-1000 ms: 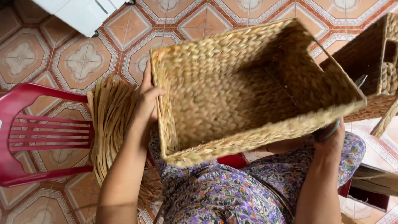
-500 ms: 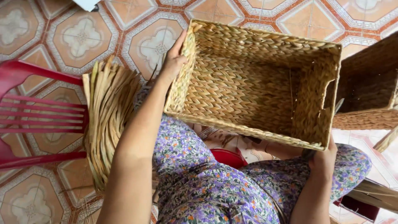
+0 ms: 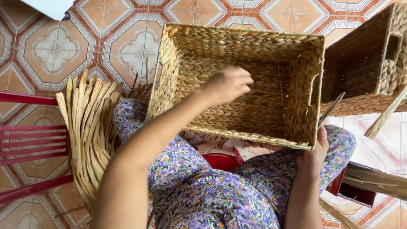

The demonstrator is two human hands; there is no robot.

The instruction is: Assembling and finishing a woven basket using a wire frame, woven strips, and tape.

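The woven basket point(image 3: 237, 80) rests on the person's lap, long axis running 9 to 3 o'clock. The left hand point(image 3: 227, 85) reaches inside, fingers loosely curled, holding nothing visible. The right hand point(image 3: 313, 154) grips the basket's 5 o'clock corner.

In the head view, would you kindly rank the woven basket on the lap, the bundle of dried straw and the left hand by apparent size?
1. Woven basket, largest.
2. Bundle of dried straw.
3. Left hand, smallest, reaching inside the basket.
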